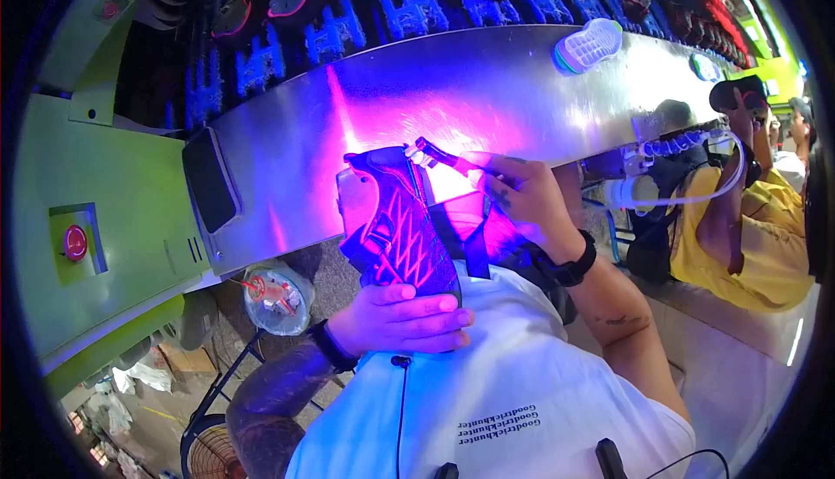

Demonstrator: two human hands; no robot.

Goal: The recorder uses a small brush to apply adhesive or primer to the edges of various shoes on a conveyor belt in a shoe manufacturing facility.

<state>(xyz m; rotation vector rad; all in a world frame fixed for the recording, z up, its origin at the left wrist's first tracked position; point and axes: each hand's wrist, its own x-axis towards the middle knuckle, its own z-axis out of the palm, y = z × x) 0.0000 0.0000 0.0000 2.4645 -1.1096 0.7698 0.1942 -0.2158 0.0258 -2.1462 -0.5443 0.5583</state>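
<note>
Gripping the near end of one dark, red-lined shoe (404,236) was the left hand (409,318); the right hand (524,194) pinched one slim brush (444,156), tip at the shoe's far end. Beyond both hands stood one metal table (283,149).

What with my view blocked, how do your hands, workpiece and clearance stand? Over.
Left hand holding dark shoe with red crisscross lines. Right hand gripping slim dark tool, pale tip near shoe's collar. Nothing visibly blocking tool.
</note>
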